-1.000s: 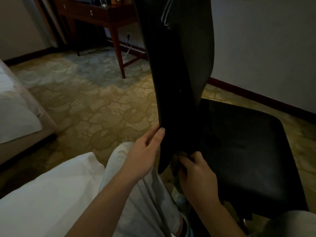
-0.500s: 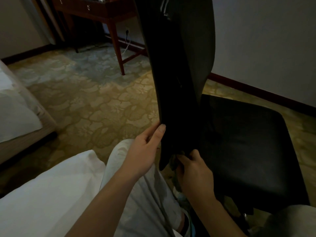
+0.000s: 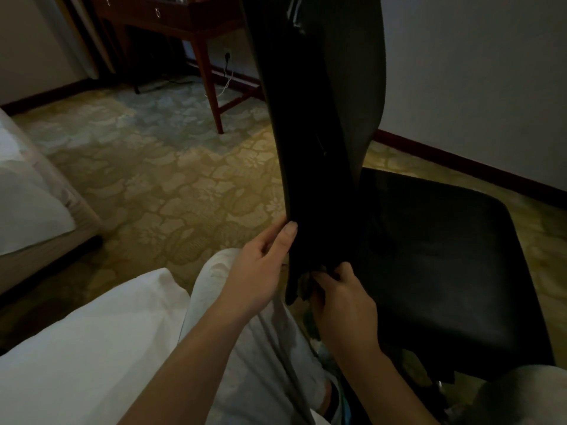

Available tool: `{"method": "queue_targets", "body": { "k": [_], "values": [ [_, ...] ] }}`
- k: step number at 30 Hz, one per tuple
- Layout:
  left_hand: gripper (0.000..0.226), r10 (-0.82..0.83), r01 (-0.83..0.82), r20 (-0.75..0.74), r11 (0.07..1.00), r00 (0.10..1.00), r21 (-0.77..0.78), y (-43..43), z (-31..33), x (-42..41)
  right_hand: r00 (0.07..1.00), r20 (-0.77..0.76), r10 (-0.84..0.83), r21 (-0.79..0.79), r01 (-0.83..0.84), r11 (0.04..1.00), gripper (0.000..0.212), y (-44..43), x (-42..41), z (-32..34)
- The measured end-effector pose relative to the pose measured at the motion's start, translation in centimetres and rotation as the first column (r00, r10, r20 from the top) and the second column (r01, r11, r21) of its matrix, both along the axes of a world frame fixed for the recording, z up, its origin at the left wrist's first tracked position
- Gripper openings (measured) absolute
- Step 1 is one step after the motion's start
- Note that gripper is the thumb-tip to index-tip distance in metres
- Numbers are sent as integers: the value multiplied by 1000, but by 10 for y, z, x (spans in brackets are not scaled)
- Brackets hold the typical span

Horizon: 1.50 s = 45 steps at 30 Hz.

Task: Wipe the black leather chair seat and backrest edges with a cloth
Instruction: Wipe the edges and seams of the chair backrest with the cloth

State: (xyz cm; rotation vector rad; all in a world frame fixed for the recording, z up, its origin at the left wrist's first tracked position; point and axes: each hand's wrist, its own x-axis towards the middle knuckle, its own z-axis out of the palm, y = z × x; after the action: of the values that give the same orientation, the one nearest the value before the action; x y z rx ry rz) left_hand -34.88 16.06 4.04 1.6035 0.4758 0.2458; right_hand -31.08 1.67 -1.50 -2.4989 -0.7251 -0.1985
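Head view, dim room. Black leather chair stands close in front of the person, turned so its backrest (image 3: 322, 118) is seen nearly edge-on, rising out of the top of frame; the seat (image 3: 445, 271) spreads to the right of it. Left hand (image 3: 257, 271) rests against the backrest's left edge low down, thumb and visible fingers fairly straight and laid along the leather, not wrapped round it. Right hand (image 3: 343, 305) is at the bottom end of the backrest, where it meets the seat, fingers curled and grasping a dark bunched cloth (image 3: 305, 285) held against the lower edge. The cloth's outline is hard to read in this light; only a crumpled dark fold shows between the fingers and the leather. Both forearms reach up from the bottom of frame. The person's leg in light trousers (image 3: 245, 348) lies beneath the hands. White bedding (image 3: 92, 348) fills the lower left; a bed (image 3: 30, 194) sits at the left edge. Patterned carpet (image 3: 153, 179) covers the floor. A wooden counter (image 3: 171, 16) stands at the far wall, a white cable (image 3: 225, 84) hanging beside its leg.
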Motion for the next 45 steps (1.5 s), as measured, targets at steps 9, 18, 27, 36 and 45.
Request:
{"method": "queue_targets", "body": {
  "k": [9, 18, 27, 36, 45],
  "values": [
    [75, 6, -6, 6, 1000, 1000, -21, 0, -1, 1, 984, 175, 21, 245, -64, 967, 33, 0, 6, 33],
    [72, 15, -15, 3, 1000, 1000, 15, -1, -4, 1, 1000, -23, -4, 17, 5, 1000, 23, -2, -2, 0],
    [92, 35, -35, -10, 999, 999, -26, -3, 0, -1, 990, 139, 11, 209, -40, 977, 34, 4, 3, 25],
    [85, 2, -2, -21, 1000, 1000, 3, -2, -2, 0, 999, -36, -18, -20, 17, 1000, 31, -26, -3, -26],
    [87, 35, -34, -41, 999, 999, 21, -3, -3, 1, 997, 51, 52, 66, -56, 996, 29, -2, 6, 0]
  ]
}}
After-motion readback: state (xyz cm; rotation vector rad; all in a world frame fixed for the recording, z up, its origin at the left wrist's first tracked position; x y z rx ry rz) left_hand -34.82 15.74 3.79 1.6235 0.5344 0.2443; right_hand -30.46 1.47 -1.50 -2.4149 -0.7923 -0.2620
